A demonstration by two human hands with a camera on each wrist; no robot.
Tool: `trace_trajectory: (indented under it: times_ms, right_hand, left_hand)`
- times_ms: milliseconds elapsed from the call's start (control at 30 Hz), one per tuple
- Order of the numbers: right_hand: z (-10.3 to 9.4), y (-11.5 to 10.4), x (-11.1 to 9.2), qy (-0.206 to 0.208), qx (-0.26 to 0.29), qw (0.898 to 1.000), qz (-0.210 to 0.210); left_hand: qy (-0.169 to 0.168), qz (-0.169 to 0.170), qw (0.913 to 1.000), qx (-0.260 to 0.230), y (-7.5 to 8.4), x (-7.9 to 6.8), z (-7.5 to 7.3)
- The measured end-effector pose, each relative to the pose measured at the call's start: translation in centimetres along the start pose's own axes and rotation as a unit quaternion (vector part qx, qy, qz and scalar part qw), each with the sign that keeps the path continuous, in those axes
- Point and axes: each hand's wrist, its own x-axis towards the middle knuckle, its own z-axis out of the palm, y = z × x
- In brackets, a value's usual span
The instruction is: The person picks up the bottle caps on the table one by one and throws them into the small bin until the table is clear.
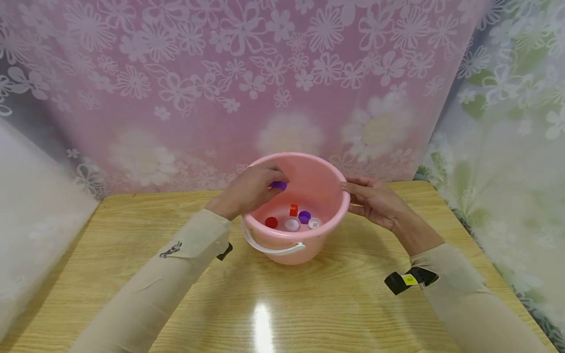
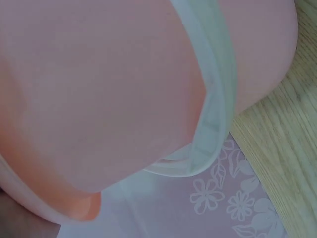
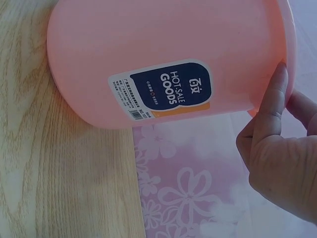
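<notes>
A pink bucket [image 1: 314, 182] stands upright on the table, its white handle [image 1: 275, 252] hanging down at the front. My left hand [image 1: 253, 188] reaches over the left rim and pinches a purple cap [image 1: 279, 185] inside the bucket, above its bottom. Several small caps lie at the bottom, among them a red cap [image 1: 271, 222], another purple cap [image 1: 304, 217] and a white cap [image 1: 292, 225]. At the right side my right hand [image 1: 375, 201] grips the bucket's rim. In the right wrist view, one finger [image 3: 271, 101] presses on the outer wall just under the rim.
The bucket rests on a wooden table [image 1: 353, 304] near its back edge. Behind it hangs a pink flowered curtain [image 1: 282, 88], and a pale flowered one [image 1: 507, 171] hangs on the right. A label [image 3: 168, 89] is stuck on the bucket's outer side.
</notes>
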Motion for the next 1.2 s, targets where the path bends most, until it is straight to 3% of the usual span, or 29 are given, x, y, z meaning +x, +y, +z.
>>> trace_trajectory:
  times_ms: [400, 500, 600, 700, 833, 933, 1067, 1200]
  right_hand:
    - [-0.2, 0.4, 0.0, -0.009, 0.0, 1.0, -0.002]
    - [-0.1, 0.4, 0.1, -0.013, 0.0, 1.0, 0.0]
    - [-0.1, 0.4, 0.3, -0.012, 0.002, 1.0, 0.006]
    - [-0.3, 0.4, 0.4, -0.011, 0.008, 1.0, 0.012]
    - [-0.4, 0.5, 0.7, -0.017, 0.002, 1.0, 0.014]
    - [-0.7, 0.7, 0.7, -0.016, -0.028, 0.999, 0.003]
    - [-1.4, 0.7, 0.4, -0.009, -0.07, 0.997, -0.014]
    - [-2.5, 0.5, -0.2, 0.021, -0.128, 0.991, -0.031]
  left_hand:
    - [-0.055, -0.055, 0.9969, 0.013, 0.2, 0.0, 0.3]
    - [-0.049, -0.061, 0.9966, 0.023, 0.2, -0.1, 0.3]
    - [-0.007, -0.047, 0.9983, 0.034, 0.0, -0.3, 0.4]
    - [0.067, -0.033, 0.9966, 0.034, -0.3, -0.6, 0.4]
    - [0.183, -0.025, 0.9827, 0.018, -1.1, -1.1, 0.6]
    - [0.246, -0.021, 0.969, 0.004, -1.7, -1.4, 0.7]
    - [0.287, -0.036, 0.957, -0.02, -2.5, -2.2, 0.2]
    - [0.304, -0.065, 0.9494, -0.045, -3.2, -3.7, -0.1]
